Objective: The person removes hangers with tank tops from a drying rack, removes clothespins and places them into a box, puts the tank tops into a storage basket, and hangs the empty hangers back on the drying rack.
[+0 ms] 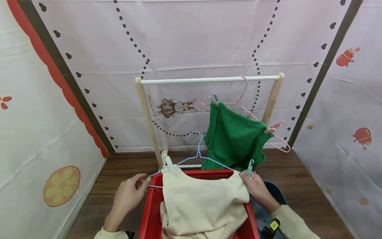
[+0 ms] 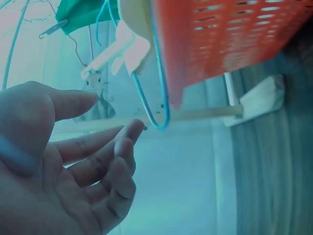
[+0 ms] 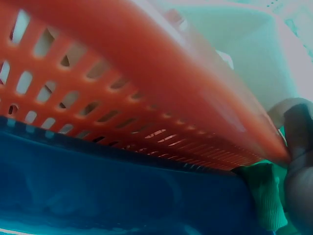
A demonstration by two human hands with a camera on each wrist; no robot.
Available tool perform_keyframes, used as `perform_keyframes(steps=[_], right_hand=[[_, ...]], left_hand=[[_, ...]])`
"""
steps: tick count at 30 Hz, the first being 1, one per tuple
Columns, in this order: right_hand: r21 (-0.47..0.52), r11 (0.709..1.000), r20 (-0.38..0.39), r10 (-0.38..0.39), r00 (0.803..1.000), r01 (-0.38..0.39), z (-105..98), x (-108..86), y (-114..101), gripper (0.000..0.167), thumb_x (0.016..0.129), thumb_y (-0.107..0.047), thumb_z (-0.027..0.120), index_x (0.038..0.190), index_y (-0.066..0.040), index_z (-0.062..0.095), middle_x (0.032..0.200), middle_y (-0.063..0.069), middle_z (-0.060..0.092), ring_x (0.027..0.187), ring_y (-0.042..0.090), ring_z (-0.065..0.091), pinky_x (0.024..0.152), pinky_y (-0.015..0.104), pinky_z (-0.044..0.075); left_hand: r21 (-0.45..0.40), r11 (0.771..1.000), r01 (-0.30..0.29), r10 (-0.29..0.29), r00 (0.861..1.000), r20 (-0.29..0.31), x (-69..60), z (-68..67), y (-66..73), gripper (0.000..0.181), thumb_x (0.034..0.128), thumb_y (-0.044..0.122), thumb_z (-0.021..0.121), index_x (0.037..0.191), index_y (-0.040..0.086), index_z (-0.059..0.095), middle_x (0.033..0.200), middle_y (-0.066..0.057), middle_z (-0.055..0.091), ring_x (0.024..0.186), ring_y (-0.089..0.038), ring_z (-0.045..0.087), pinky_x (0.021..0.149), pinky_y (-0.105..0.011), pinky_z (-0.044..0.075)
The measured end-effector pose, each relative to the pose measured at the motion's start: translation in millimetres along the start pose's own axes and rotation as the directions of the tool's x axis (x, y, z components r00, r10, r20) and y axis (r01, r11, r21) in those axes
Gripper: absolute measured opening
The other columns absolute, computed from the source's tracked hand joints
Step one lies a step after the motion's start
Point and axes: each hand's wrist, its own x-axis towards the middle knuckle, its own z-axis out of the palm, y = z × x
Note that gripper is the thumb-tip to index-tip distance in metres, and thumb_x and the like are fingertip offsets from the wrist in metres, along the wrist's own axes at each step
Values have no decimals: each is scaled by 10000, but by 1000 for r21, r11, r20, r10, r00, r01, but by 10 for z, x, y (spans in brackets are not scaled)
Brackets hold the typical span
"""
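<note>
Holding cream top [image 1: 206, 197] w/ R hand [image 1: 258, 189]

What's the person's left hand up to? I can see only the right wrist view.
Observer: The left hand is beside one end of a slim light-blue hanger, its thumb and fingertips apart.
Operator: Is anything hanging up?
Observer: Yes, a green fabric garment hangs from a slim pink hanger on a straight white rail.
Operator: Any clips?
Observer: A long white clip is on the cream fabric garment's shoulder nearer that hand.
</note>
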Motion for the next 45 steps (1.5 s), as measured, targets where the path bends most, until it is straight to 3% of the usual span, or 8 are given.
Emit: perform_keyframes(steps=[7,16,24,32,36,38,41,45], right_hand=[[-2,1000,41,-15,999,15,-19,0,11,264,1069,-313,448,1036,-59,511,819,-1,673,758,146,705,716,269,572],[-25,1000,21,-13,1000,13,-20,13,17,254,1071,-288,447,1033,-45,510,801,12,659,736,151,689,702,271,566],[-30,999,29,-18,999,19,-26,10,18,292,1063,-329,460,1053,-41,502,833,16,671,763,159,703,726,281,575],[-27,999,37,-24,999,25,-24,22,29,270,1071,-305,444,1046,-43,506,827,20,668,759,162,700,720,278,572],[-25,1000,33,-16,999,17,-23,31,32,249,1073,-287,442,1043,-50,512,816,19,670,751,165,701,708,275,571],[-21,1000,32,-12,999,12,-25,33,33,252,1070,-294,448,1043,-52,513,817,20,670,755,168,702,708,275,571],[-19,1000,36,-8,999,8,-29,31,30,260,1068,-306,453,1046,-54,516,823,21,673,761,170,705,711,277,573],[-14,1000,37,-10,999,10,-33,27,30,259,1069,-302,451,1049,-52,517,831,23,675,763,170,705,711,278,573]], left_hand=[[-37,994,-107,105,994,-40,144,15,112,324,954,231,655,1172,-7,687,1006,-134,706,895,-270,651,771,-451,561],[-116,986,-120,123,992,21,346,43,269,452,967,242,642,1306,-52,592,1182,-222,673,1092,-382,638,924,-547,504],[-111,986,-123,132,988,77,490,88,361,506,978,255,619,1352,-76,537,1243,-245,640,1168,-407,593,977,-562,465],[-123,988,-93,110,984,143,580,167,401,545,995,337,591,1364,-59,530,1219,-226,650,1020,-325,636,889,-507,525],[-144,984,-102,123,982,145,624,216,404,502,998,314,592,1336,-55,552,1225,-245,647,1104,-377,635,939,-527,506],[-152,983,-103,125,982,143,638,241,416,439,994,321,600,1265,-25,603,1184,-224,668,1068,-357,649,911,-510,522],[-169,982,-86,113,982,152,654,276,445,326,985,338,615,1082,28,648,980,-147,697,851,-255,655,745,-412,547],[-194,980,-42,81,977,197,646,297,491,276,977,351,624,938,78,611,673,-29,517,562,-123,437,514,-274,393]])
